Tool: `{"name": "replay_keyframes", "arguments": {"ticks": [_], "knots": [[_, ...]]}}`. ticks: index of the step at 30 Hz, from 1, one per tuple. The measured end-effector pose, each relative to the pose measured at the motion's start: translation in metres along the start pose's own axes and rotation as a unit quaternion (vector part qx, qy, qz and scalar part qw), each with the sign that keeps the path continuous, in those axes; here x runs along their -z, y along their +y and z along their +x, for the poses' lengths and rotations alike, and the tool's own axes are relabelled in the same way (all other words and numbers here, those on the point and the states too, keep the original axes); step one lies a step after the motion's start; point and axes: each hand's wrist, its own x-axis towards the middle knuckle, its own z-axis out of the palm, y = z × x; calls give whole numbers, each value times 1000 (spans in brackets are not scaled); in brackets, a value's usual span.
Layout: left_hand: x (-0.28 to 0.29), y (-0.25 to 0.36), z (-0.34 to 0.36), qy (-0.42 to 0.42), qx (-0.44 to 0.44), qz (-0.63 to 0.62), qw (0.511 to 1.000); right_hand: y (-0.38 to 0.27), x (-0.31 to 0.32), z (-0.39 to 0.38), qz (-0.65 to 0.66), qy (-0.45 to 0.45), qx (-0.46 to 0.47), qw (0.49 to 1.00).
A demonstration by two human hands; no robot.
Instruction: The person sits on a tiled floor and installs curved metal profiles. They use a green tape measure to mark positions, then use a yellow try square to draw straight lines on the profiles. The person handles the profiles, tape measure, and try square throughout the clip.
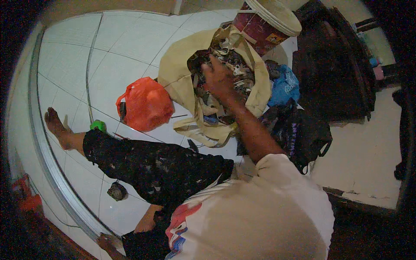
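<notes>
Well, on the left I see a green item (98, 126), then an orange bag (147, 105) just beside the open cream bag (174, 65) of metal parts (243, 73). Over those parts is the right hand (219, 79), fingers partly spread; whether it grips anything I can't tell, nor the left hand's state. Rightward: a far bucket (263, 35), a blue bag (284, 85) and, nearer, a black bag (307, 135).

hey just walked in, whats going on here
Someone is sitting on the tiled floor, their right hand over the open mouth of a cream fabric bag full of jumbled metal hardware. Whether the fingers grip a piece is too blurred to tell. An orange plastic bag sits to the left of the cream one in view, and a maroon bucket stands behind it.
</notes>
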Motion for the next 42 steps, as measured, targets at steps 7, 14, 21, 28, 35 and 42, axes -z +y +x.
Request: {"name": "replay_keyframes", "arguments": {"ticks": [7, 14, 21, 28, 35, 42], "knots": [[18, 10, -12, 2, 24, -35, 999, -76, -126, 57, 101, 29, -19, 994], [29, 1, -14, -5, 52, -85, 995, -92, -138, 46, -39, -212, 102, 971], [46, 2, -22, -30, 99, -238, 966, -89, -153, -9, -145, -138, 210, 957], [29, 6, -19, -60, 0, -77, 995, -107, -67, -67, -41, -142, 210, 966], [23, 11, -12, -84, -128, 164, 975, -54, 62, -190, -1, -273, 131, 953], [35, 17, -6, -93, -235, 316, 914, 42, 132, -282, -158, -253, -20, 954]]}}
